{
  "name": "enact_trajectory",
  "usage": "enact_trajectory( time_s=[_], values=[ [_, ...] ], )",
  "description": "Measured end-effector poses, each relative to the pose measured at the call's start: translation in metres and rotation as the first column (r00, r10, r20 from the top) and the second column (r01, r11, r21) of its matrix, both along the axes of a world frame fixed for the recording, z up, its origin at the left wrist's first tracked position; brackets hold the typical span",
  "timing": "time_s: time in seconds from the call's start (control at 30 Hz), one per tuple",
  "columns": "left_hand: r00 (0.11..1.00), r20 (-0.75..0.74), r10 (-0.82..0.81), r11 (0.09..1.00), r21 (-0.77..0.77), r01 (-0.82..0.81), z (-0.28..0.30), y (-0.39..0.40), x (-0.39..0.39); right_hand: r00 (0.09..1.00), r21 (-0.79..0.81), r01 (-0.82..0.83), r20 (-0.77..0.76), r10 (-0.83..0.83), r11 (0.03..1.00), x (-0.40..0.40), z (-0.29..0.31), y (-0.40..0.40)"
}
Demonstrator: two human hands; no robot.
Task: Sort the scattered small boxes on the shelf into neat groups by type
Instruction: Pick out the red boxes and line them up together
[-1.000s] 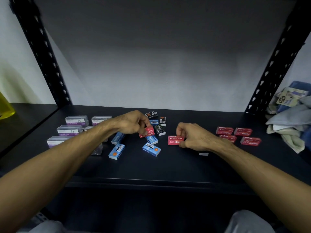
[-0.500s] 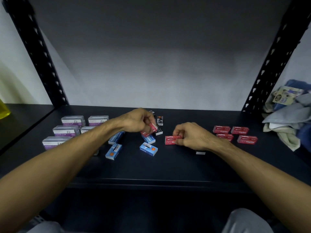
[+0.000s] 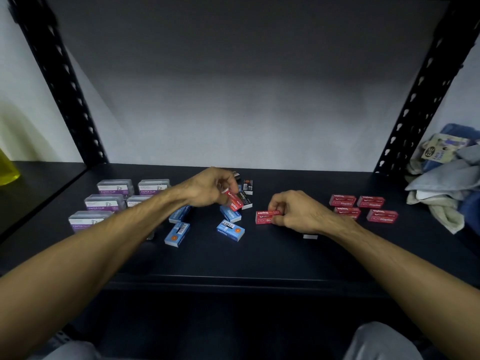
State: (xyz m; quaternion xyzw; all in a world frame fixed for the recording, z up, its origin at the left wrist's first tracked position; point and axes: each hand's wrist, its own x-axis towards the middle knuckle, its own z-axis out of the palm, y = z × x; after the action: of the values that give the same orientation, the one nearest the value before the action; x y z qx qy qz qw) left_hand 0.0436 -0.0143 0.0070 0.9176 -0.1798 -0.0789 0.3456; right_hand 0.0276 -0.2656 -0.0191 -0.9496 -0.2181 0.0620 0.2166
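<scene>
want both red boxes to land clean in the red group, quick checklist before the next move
1. Left hand grip on the tilted red box: ok, pinched and lifted.
2. Right hand grip on the other red box: ok.
3. Red group on the right, four boxes grouped: ok.
4. Free shelf space beside that group: ok.
5. Black boxes behind the left hand undisturbed: cannot tell, partly hidden.

The left hand has lifted its red staples box off the shelf and tilted it on end above the blue boxes, where a second ago it lay nearly flat. The right hand seems to have curled tighter round its own red box, which has barely shifted.
</scene>
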Motion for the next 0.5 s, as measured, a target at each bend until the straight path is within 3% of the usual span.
enact_trajectory(
  time_s=[0.17,0.33,0.5],
  values=[
    [0.999,0.019,-0.039,0.990,0.133,0.036,-0.006,0.007,-0.001,1.000,-0.002,0.000,0.006,0.000,1.000,-0.001,0.000,-0.001],
    [0.998,-0.030,-0.048,0.993,0.110,0.051,0.002,0.015,0.000,1.000,-0.003,-0.007,0.008,0.007,1.000,-0.001,0.002,-0.003],
    [0.998,-0.043,-0.053,0.981,0.185,0.060,0.005,0.012,-0.001,1.000,-0.014,-0.022,0.020,0.022,1.000,0.001,0.001,-0.003]
  ],
)
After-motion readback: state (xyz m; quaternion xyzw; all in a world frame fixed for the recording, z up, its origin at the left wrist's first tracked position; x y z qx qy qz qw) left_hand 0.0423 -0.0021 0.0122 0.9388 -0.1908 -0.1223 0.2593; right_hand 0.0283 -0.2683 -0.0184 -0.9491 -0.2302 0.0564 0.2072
